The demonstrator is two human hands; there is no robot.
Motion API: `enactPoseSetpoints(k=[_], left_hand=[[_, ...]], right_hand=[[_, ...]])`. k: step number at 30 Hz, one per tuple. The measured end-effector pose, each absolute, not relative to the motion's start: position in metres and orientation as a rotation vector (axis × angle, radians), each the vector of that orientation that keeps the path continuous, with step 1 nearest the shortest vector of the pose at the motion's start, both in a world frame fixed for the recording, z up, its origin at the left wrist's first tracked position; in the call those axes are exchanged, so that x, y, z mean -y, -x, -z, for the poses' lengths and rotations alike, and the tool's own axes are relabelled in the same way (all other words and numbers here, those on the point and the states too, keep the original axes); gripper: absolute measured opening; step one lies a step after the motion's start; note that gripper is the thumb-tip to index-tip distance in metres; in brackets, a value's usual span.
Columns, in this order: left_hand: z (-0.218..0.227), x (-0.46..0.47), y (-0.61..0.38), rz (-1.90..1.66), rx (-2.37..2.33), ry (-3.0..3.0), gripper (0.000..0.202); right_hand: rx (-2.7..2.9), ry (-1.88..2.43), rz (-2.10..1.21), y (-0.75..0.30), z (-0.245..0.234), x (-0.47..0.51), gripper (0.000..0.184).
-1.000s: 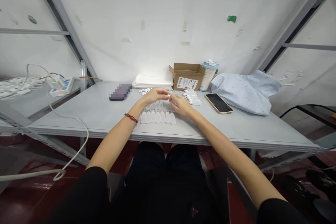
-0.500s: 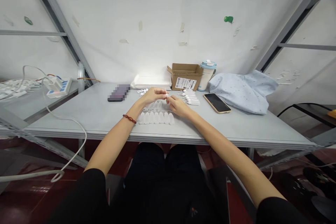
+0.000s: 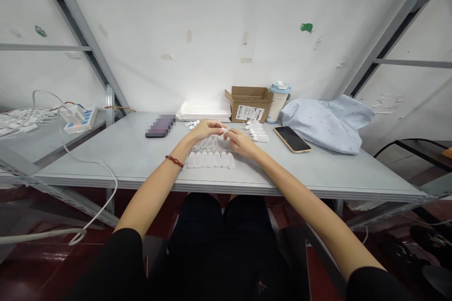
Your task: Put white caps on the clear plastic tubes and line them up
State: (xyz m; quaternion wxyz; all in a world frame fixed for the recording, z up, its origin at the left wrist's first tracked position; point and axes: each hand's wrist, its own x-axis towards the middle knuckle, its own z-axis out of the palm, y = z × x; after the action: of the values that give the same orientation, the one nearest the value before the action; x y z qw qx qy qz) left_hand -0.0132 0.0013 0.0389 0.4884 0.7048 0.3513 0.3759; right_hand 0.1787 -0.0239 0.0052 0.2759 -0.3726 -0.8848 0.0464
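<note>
My left hand (image 3: 208,130) and my right hand (image 3: 238,142) meet over the middle of the desk, fingertips pinched together. Between them is a small white piece (image 3: 224,130), mostly covered by the fingers, so its kind is unclear. Below the hands lies a row of translucent white oval pieces (image 3: 211,159) joined along a thin strand, with a second row (image 3: 209,142) partly hidden behind my left wrist. Just right of my right hand sit several white pieces with thin wires (image 3: 257,132). Small white caps (image 3: 192,124) lie behind my left hand.
On the grey desk (image 3: 335,169), a phone (image 3: 292,139) and blue cloth (image 3: 325,122) lie to the right. At the back stand an open cardboard box (image 3: 250,103), a cup (image 3: 277,103) and white trays (image 3: 204,111). A blurred dark phone-like object (image 3: 160,126) and power strip (image 3: 83,120) are left.
Both hands stay in nearly the same place. The fingertips have shifted slightly around the small white piece, and more of it shows now. The rows on the desk look the same.
</note>
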Motion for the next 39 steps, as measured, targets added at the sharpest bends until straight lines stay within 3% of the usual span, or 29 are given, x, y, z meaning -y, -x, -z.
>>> enactPoseSetpoints(k=[15, 22, 39], left_hand=[[-0.0373, -0.0028, 0.0138, -0.934, -0.914, -1.730, 0.030], [-0.0378, -0.0021, 0.0139, -0.940, -0.824, -1.655, 0.034], [-0.0312, -0.0101, 0.0150, -1.068, -0.819, -1.514, 0.040]], right_hand=[[2.202, 1.018, -0.386, -0.1811, -0.0105, 0.0226, 0.023], [2.068, 0.973, -0.485, -0.1808, -0.0051, 0.0181, 0.043], [1.909, 0.953, -0.627, -0.1815, -0.0053, 0.0146, 0.029]])
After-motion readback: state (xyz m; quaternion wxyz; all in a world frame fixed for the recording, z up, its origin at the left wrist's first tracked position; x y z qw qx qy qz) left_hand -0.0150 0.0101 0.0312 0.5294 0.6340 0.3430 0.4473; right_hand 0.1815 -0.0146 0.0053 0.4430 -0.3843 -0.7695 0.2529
